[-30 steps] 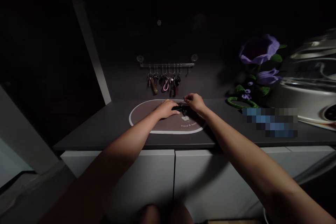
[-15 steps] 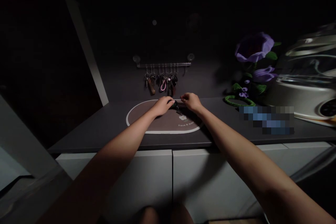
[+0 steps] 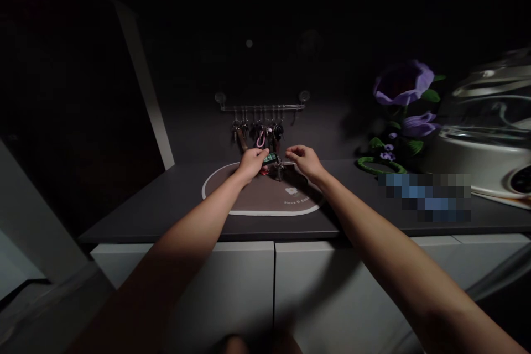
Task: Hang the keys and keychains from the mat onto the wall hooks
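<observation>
Brown mat (image 3: 257, 202) on dark counter (image 3: 153, 204), 2 hands (image 3: 251, 165) above, dim wall (image 3: 186, 127) behind.

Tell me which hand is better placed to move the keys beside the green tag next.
Probably the left hand: it holds the green tag, and the keys are just beside that. The right hand is close too, but nothing clearly shows in it.

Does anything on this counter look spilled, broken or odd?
Nothing looks spilled or broken, though the light is dim. One oddity: a blue, blocky patch on the counter, right of the mat, where coarse squares hide whatever lies there. The dark green tag in the left hand, with keys beside it, shows no clear damage.
</observation>
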Action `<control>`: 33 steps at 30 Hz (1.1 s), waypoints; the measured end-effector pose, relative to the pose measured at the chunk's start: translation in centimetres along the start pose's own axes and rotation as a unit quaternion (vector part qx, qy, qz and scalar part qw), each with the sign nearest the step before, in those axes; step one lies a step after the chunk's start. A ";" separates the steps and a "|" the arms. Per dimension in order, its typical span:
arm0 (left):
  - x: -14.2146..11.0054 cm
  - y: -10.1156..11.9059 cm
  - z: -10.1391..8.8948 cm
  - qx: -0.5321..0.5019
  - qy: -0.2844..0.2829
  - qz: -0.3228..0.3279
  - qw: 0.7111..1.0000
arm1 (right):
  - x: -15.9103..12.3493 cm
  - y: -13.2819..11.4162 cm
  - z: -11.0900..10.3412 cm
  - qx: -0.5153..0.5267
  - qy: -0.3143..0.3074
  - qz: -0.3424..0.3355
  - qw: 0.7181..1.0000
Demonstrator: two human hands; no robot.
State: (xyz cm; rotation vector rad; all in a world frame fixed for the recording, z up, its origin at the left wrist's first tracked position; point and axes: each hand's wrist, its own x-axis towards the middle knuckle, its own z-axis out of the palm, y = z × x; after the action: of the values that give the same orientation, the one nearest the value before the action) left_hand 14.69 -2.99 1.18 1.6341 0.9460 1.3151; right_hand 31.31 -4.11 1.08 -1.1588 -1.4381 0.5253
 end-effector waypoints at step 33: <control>0.7 -0.1 -0.5 -0.139 -0.035 0.059 0.988 | -0.5 -1.7 -1.1 0.125 0.002 -0.051 0.991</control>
State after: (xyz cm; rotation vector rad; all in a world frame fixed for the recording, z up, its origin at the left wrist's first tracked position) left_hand 14.28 -2.24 1.37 1.5256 0.5994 1.3912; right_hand 31.67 -5.51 2.54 -0.8827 -1.3756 0.6132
